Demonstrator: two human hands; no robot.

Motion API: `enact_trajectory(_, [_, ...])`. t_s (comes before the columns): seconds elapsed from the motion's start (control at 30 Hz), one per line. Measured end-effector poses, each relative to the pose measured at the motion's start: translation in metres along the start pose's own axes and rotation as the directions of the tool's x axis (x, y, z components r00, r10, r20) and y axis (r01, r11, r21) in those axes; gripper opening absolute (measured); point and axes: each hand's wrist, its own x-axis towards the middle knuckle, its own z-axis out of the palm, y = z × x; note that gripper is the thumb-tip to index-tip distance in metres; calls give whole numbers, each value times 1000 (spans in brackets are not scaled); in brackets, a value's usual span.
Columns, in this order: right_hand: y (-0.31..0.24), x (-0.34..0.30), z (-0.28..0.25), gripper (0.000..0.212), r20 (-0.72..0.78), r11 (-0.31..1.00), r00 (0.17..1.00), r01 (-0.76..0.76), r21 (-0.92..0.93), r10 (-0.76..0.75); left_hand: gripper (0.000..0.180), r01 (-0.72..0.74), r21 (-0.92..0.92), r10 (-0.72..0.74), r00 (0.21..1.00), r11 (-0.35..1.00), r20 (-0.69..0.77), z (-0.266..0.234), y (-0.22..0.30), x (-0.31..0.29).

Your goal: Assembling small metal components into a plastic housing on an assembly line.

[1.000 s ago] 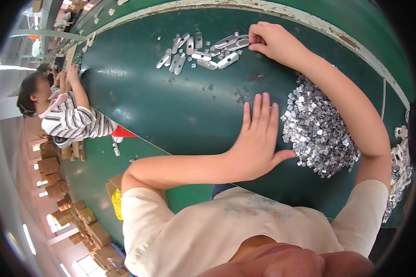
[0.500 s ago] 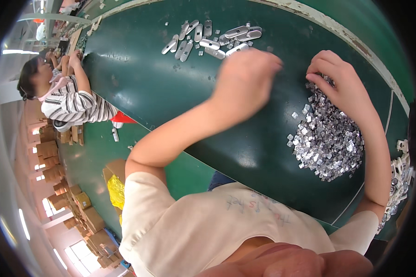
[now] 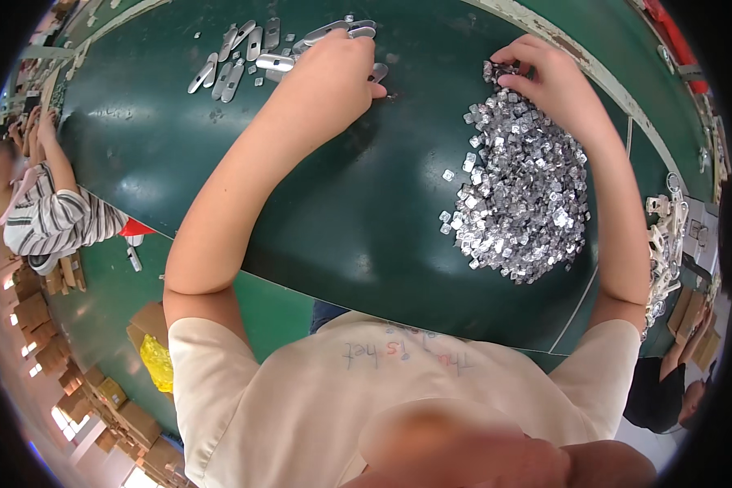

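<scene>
My left hand [image 3: 333, 73] reaches over a group of long oval metal plates [image 3: 275, 62] at the far left, its back toward me. Its thumb sticks out to the right, while the other fingertips are hidden, so whatever they hold does not show. Each plate is silver, and several have a small dark hole. My right hand [image 3: 549, 81] is at the far end of a heap of small square metal pieces [image 3: 520, 187]. Its thumb and forefinger curl round a few of those pieces at the heap's edge.
Some loose square pieces [image 3: 448, 175] lie left of the heap. White and metal parts [image 3: 665, 236] are piled beyond my right forearm. A co-worker in a striped top [image 3: 65, 211] sits at the far left. A pale strip edges the dark green table [image 3: 366, 236].
My left hand has moved left and away from me onto the oval plates. My right hand has closed in on the square pieces at the heap's far end. The view has shifted to the right.
</scene>
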Motion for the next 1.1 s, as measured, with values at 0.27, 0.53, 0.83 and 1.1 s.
enact_trajectory(0.27, [-28, -23, -21, 11, 251, 997, 965, -66, -42, 74, 19, 14, -311, 17, 995, 950, 98, 11, 15, -10])
enact_trajectory(0.53, [-29, -34, -22, 10, 95, 998, 993, -70, 0, 69, 25, -57, -551, 71, 997, 833, 5, 20, 18, -13])
enact_trajectory(0.83, [-29, -74, -2, 13, -196, 926, 944, -192, 325, 264, 8, -99, -578, 69, 995, 810, -74, 18, 36, -10])
enact_trajectory(1.1, [-75, -100, -17, 17, -58, 368, 958, -52, 928, 281, 15, 167, -929, 130, 967, 329, 219, -12, 53, -26])
